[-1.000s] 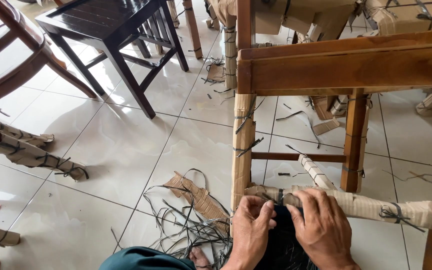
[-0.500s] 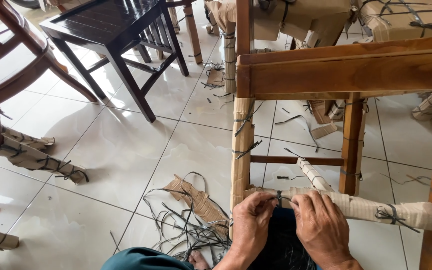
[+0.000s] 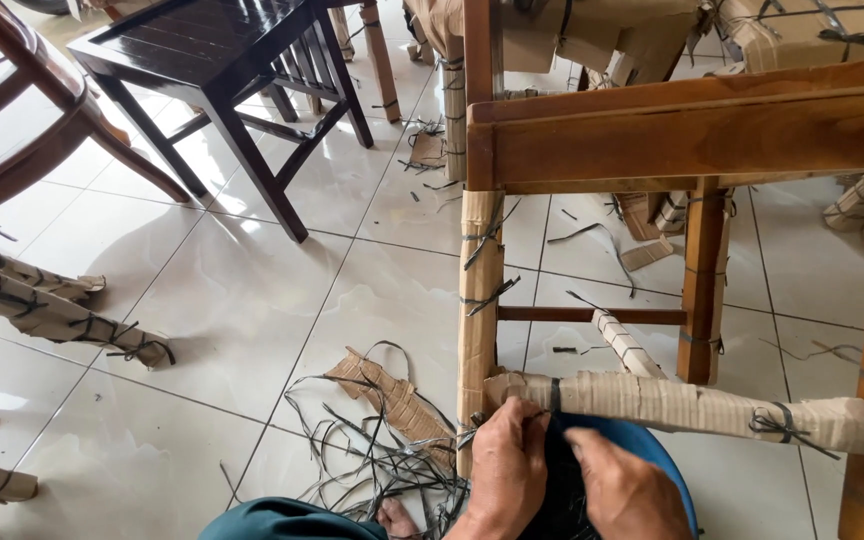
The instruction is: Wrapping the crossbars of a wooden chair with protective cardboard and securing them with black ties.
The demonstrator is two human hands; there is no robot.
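1. Cardboard wrap [image 3: 692, 405], ribbed & tan, sleeves the low rung of a wooden chair frame [image 3: 692, 135]; dark strap [image 3: 556, 393] bands it near its left end, another knot [image 3: 780, 422] sits far right.
2. L hand [image 3: 507, 470] is at the near left end of the rung, just under the strap; fingers [image 3: 527, 418] curled & pressed together, touching the wrap's lower edge. Can't tell if they pinch the strap.
3. R hand [image 3: 622, 490] is low, near edge of view, below the rung; fingers [image 3: 587, 440] bent inward toward a dark bundle [image 3: 560, 480] between both hands. Grip not clear.
4. Blue rounded rim [image 3: 667, 455] shows behind R hand.
5. Front leg [image 3: 480, 290] also cardboard-sleeved, w/ thin strap ties.
6. Floor [image 3: 252, 290]: glossy white tile, littered w/ loose black straps [image 3: 382, 450] & a cardboard scrap [image 3: 392, 395] left of the hands. Dark stool [image 3: 222, 60] far left.
7. Vs 0.5 s ago: R hand has dropped off the top of the wrap, leaving the wrap bare; blue rim now exposed. L hand hardly moved.
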